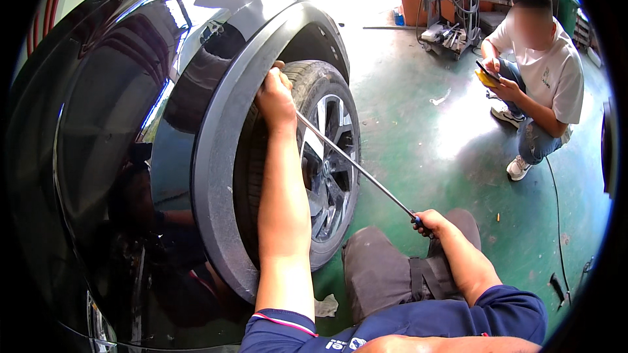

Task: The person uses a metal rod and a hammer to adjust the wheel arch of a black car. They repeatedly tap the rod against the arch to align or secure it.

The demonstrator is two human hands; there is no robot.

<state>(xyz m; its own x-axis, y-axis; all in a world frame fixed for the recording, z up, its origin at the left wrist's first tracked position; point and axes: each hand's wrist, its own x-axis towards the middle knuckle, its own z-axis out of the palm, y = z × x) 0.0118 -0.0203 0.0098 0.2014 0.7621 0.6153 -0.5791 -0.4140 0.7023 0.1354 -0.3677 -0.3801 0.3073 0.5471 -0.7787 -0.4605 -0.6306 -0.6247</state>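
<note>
My left hand (277,98) is closed at the inner edge of the dark wheel arch trim (224,131) on a glossy black car (104,124), above the tyre. What its fingers grip is unclear. Below the arch is the wheel (326,168), with a silver-and-black alloy rim. My right hand (429,222) grips the blue handle (417,221) of a long metal rod tool (356,165), low at right beside my knee. The rod slants up to the left across the wheel, and its far end is hidden at my left hand.
A person (546,85) in a white T-shirt crouches at right, holding a dark and yellow device (489,75). Behind stands a cart (445,26) with coiled cables, beside shelving and a green bin. A cable (558,222) runs along the green floor (418,137) at right.
</note>
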